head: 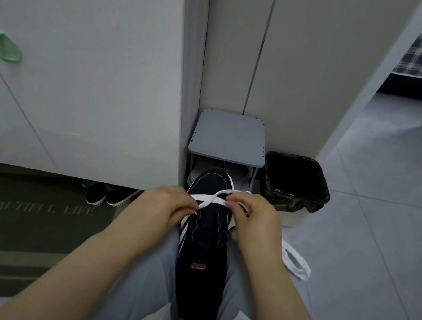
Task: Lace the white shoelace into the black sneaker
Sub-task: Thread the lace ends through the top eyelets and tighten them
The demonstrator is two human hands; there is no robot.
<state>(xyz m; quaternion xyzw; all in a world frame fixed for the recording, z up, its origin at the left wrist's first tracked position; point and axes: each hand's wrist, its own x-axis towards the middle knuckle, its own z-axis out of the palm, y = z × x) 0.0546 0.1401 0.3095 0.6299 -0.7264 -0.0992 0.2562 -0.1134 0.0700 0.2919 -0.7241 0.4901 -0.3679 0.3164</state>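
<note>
The black sneaker [204, 245] with white side stripes lies between my knees, toe pointing away from me. A flat white shoelace [211, 198] crosses over its front eyelets. My left hand [168, 206] pinches the lace on the shoe's left side. My right hand [254, 211] pinches the lace on the right side, its fingers curled round it. The two lace strands cross between my hands. A loose length of the lace [295, 260] loops on the floor to the right of my right wrist.
A small grey stool [229, 137] stands just beyond the sneaker's toe, and a bin with a black liner [295, 182] sits to its right. A white cabinet [77, 81] rises on the left. A dark doormat [12, 224] and other shoes [109, 194] lie at its foot.
</note>
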